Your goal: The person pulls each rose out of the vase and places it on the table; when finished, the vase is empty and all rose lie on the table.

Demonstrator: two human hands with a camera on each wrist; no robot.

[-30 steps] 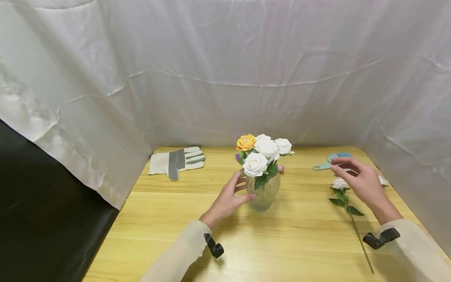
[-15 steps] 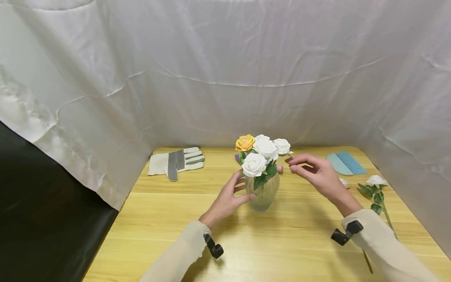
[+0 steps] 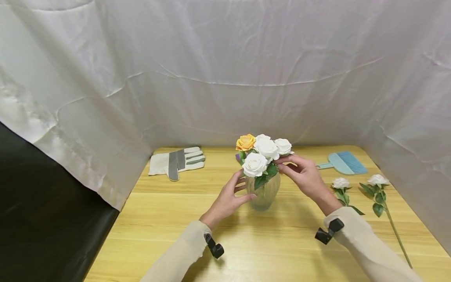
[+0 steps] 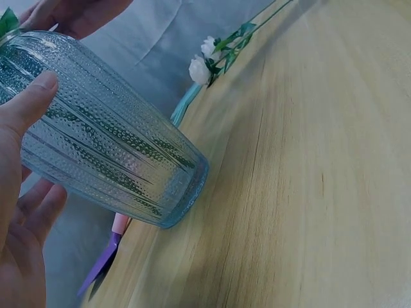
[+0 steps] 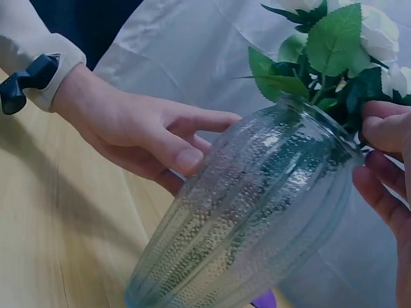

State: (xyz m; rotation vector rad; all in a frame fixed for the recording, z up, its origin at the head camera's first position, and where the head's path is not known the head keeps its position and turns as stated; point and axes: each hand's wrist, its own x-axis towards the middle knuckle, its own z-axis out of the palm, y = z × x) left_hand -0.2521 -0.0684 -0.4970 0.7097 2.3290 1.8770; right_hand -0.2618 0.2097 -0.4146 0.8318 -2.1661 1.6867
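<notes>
A ribbed glass vase (image 3: 264, 196) stands on the wooden table with several white roses (image 3: 255, 164) and one orange rose (image 3: 245, 142) in it. My left hand (image 3: 225, 201) holds the vase's left side, its thumb (image 4: 38, 90) lying across the textured glass. At the opposite side, my right hand (image 3: 304, 176) pinches just beneath the rightmost white rose (image 3: 283, 146). The right wrist view puts its fingertips (image 5: 379, 128) at the leaves beside the rim. Stems show blurrily as green streaks through the glass.
Two long-stemmed white roses (image 3: 378, 180) lie on the right. Behind them is a light-blue tool (image 3: 347, 162) with comb-like teeth. A grey-and-white work glove (image 3: 176, 162) lies back left. A purple tool with a pink handle (image 4: 120, 223) sits behind the vase. Grey fabric (image 3: 225, 109) encloses the table.
My right hand has travelled left from above the loose roses to the flowers in the vase, uncovering the blue tool and the loose roses. The left hand and vase have stayed put.
</notes>
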